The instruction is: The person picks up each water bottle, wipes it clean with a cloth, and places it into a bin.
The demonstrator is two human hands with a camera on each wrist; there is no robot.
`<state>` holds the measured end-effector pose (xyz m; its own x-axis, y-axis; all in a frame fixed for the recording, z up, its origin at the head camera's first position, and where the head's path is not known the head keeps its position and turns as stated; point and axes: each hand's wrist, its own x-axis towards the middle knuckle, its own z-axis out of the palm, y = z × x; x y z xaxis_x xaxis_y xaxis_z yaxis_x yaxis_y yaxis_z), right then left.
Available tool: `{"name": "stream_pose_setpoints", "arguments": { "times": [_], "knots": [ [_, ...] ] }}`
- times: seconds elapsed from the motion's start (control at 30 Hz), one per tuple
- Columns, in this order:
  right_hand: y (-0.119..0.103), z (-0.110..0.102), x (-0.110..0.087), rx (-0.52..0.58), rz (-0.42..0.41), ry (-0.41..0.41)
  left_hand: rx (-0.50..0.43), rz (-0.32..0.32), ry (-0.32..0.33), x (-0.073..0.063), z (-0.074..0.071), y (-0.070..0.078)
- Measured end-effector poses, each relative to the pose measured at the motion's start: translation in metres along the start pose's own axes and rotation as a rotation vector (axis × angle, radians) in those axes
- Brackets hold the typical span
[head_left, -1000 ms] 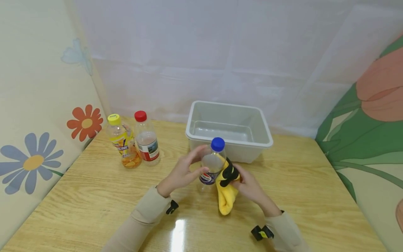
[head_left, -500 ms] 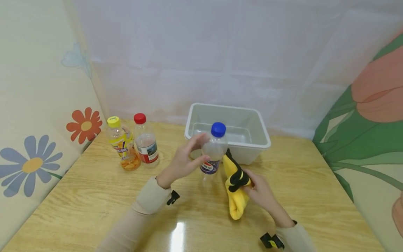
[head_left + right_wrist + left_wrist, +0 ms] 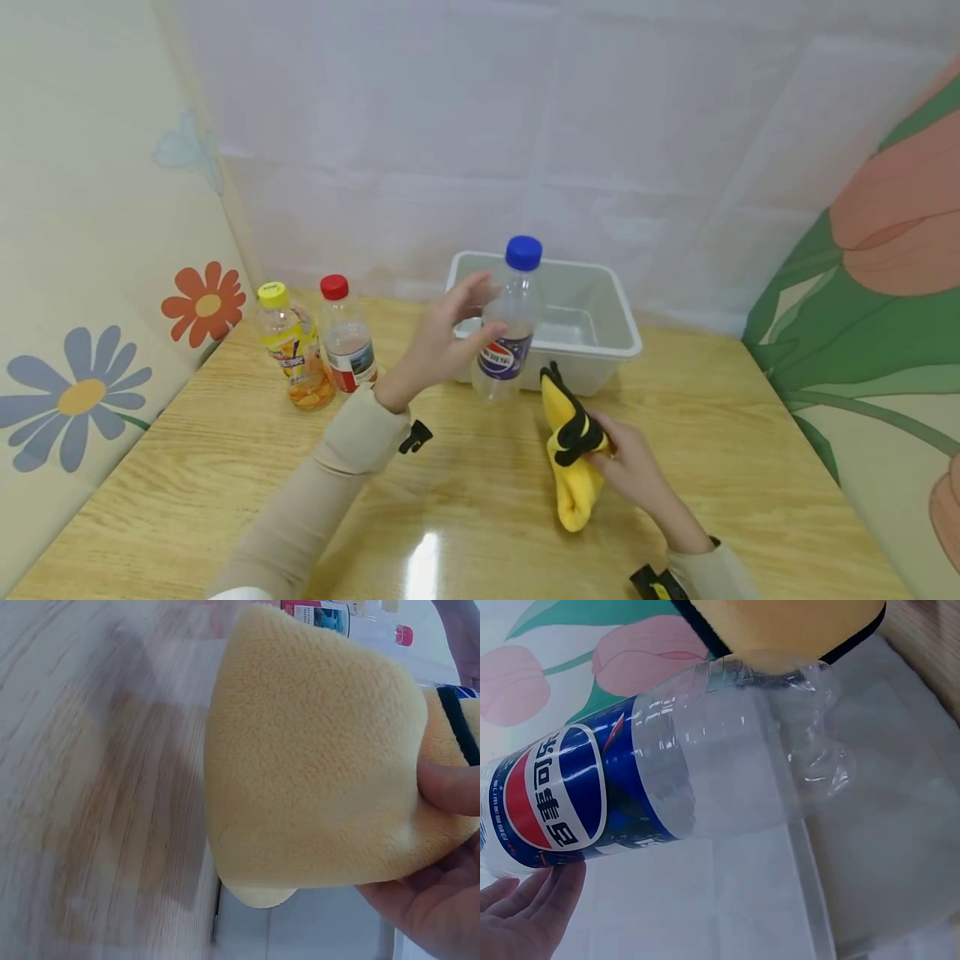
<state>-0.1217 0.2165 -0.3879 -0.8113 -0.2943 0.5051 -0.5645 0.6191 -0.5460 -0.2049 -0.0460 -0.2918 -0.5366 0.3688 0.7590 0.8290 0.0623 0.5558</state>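
My left hand (image 3: 450,333) grips a clear plastic bottle (image 3: 504,358) with a blue cap and a blue Pepsi label. The bottle is held up over the near side of the grey bin, cap upward and leaning slightly right. In the left wrist view the label (image 3: 555,791) and the clear base show, with the fingers at the label. Between thumb and fingers my right hand (image 3: 633,458) pinches a folded yellow cloth (image 3: 573,492) with black edging, in front of the bin. The cloth fills much of the right wrist view, its plush face (image 3: 315,750) toward the camera.
A light grey plastic bin (image 3: 592,354) stands at the back of the wooden table (image 3: 480,517). Left of it are a yellow-capped bottle (image 3: 296,350) with orange contents and a red-capped bottle (image 3: 348,342), side by side. A white sheet hangs behind.
My left hand has raised the bottle and moved it toward the bin. The right hand has drawn the cloth away from the bottle, to the right and slightly nearer.
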Motion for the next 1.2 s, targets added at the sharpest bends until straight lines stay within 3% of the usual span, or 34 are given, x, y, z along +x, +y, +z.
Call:
{"name": "stream_pose_setpoints", "arguments": {
  "times": [0.4, 0.73, 0.97, 1.2],
  "knots": [
    [0.004, -0.003, -0.006, 0.003, -0.017, -0.006, -0.063, -0.134, 0.046, 0.041, -0.014, 0.008],
    [0.001, -0.005, -0.006, 0.009, -0.022, 0.007, -0.157, -0.361, 0.129, 0.075, -0.02, -0.002],
    [-0.001, -0.007, -0.007, 0.005, -0.024, 0.001, -0.127, -0.476, 0.155, 0.083, -0.015, -0.017],
    [-0.003, -0.008, -0.007, 0.001, -0.012, -0.003, -0.074, -0.573, 0.12, 0.081, -0.007, -0.04]
  ]
}}
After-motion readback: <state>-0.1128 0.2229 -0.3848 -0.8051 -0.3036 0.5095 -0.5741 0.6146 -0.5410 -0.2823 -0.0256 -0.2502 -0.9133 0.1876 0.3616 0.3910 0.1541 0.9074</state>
